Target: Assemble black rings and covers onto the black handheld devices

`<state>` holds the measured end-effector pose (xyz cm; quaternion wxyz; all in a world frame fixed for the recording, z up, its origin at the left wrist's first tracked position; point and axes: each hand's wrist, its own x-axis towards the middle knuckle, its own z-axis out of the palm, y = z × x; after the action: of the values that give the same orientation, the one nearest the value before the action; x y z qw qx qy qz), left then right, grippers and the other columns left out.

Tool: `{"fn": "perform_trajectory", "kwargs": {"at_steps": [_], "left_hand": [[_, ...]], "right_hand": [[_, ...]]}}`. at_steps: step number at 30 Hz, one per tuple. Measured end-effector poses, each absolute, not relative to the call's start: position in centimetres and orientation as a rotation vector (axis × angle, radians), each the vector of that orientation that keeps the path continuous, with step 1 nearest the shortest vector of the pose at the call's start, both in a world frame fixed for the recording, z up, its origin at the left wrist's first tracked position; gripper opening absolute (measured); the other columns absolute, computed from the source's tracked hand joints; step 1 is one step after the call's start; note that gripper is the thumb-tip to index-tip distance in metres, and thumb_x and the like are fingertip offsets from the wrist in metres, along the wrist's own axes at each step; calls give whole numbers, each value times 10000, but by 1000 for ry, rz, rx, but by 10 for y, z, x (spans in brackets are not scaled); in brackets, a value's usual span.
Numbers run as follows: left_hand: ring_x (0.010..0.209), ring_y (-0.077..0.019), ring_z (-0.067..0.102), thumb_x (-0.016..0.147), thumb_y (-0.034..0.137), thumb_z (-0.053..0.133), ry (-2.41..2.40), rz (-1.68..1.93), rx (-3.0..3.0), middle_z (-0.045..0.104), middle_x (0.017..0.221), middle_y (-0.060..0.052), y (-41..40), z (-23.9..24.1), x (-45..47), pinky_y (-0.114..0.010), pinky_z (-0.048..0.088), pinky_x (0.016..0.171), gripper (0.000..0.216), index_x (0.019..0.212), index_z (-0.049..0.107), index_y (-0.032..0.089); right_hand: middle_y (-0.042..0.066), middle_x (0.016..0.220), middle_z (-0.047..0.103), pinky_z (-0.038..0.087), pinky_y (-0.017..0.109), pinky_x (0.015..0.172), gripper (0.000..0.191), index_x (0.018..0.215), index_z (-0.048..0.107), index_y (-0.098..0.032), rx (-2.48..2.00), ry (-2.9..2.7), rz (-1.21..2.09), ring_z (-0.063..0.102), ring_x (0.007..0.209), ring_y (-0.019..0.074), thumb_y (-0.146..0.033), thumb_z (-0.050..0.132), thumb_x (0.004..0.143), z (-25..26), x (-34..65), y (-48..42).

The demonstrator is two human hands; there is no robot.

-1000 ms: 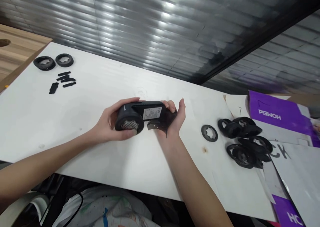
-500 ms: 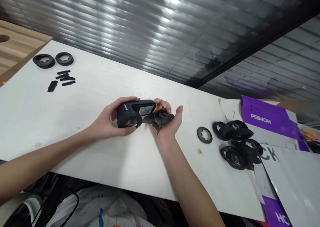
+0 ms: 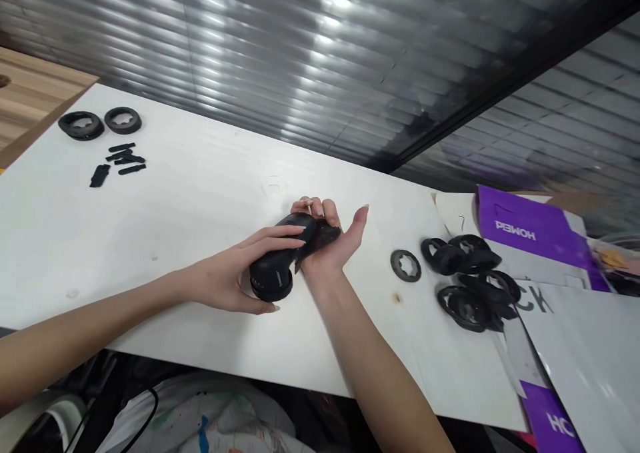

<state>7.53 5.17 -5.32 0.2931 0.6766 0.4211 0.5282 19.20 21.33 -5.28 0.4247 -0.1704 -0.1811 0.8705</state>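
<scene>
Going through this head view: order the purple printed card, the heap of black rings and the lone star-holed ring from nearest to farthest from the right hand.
From the right hand:
1. Lone star-holed ring, alone just to the hand's right.
2. Heap of black rings, farther right.
3. Purple printed card, farthest right, behind the heap.

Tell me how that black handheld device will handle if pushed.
The black handheld device, gripped by the left hand, looks rigid, with a hard moulded shell. Its wide round end probably makes it head-heavy. Its rounded body could well roll or tip on the white table.
</scene>
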Motion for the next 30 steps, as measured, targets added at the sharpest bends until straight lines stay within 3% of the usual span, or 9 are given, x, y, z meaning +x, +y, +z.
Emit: {"fn": "perform_trajectory", "kwargs": {"at_steps": [4, 6, 14, 23, 26, 30], "left_hand": [[1745, -426, 71, 854, 71, 815, 1191, 1312, 1771, 83, 1869, -153, 49, -59, 81, -579, 425, 1323, 1182, 1800, 189, 403], [1747, -420, -27, 846, 46, 790, 1200, 1297, 1771, 11, 1874, -139, 48, -60, 81, -581, 403, 1336, 1218, 1808, 138, 408], [1740, -421, 103, 786, 56, 857, 1150, 1285, 1678, 175, 1864, -126, 50, -52, 75, -610, 293, 1378, 1209, 1782, 269, 409], [1738, -405, 138, 786, 47, 836, 1141, 1228, 1673, 167, 1874, -97, 49, -51, 73, -587, 326, 1371, 1191, 1774, 288, 423], [1744, -388, 114, 833, 86, 836, 1184, 1234, 1696, 155, 1875, -93, 48, -55, 75, -572, 335, 1373, 1155, 1779, 267, 428], [1747, -396, 64, 866, 111, 826, 1208, 1232, 1714, 68, 1889, -94, 48, -59, 79, -563, 394, 1347, 1148, 1793, 223, 422]], "right_hand": [[-11, 708, 465, 664, 396, 858, 805, 656, 199, -249, -415, -518, 2191, 632, 784, 188, -824, 715, 883, -53, 190, 205], [-8, 714, 469, 663, 390, 826, 794, 666, 188, -250, -426, -506, 2225, 628, 776, 188, -809, 701, 898, -51, 189, 201], [-30, 633, 395, 592, 299, 631, 688, 693, 160, -247, -502, -237, 2279, 500, 572, 134, -795, 365, 1054, -39, 190, 202], [-41, 607, 386, 563, 275, 596, 693, 684, 189, -244, -480, -169, 2326, 479, 544, 125, -802, 342, 1066, -41, 192, 205], [-32, 618, 441, 580, 284, 632, 686, 663, 261, -241, -508, -233, 2311, 506, 564, 126, -785, 333, 1074, -39, 190, 200], [-3, 711, 601, 636, 356, 785, 640, 726, 535, -254, -564, -442, 2209, 631, 689, 168, -801, 423, 1040, -41, 188, 192]]}}
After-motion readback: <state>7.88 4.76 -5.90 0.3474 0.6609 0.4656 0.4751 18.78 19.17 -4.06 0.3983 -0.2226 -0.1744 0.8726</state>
